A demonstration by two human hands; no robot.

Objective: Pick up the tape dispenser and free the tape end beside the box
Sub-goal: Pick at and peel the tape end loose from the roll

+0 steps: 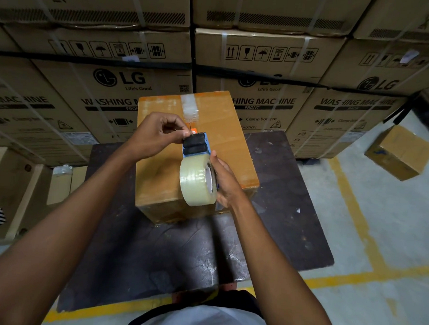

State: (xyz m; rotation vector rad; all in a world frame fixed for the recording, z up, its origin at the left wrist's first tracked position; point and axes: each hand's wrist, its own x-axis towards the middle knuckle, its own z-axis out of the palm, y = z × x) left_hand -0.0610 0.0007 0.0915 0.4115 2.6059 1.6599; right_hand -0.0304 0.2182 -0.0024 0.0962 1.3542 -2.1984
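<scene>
Head | right hand [223,179] grips tape dispenser [198,166] — glossy clear roll | left hand [156,133] pinches front.

A glossy, translucent roll of clear plastic tape [196,180] is seen on a blue plastic tape dispenser [196,143] fitted with matt black rollers. The brown cardboard box [159,180] is wrapped in shiny film, with a clear tape strip [190,105] on top. The dark table surface [144,252] appears worn and scuffed.
</scene>
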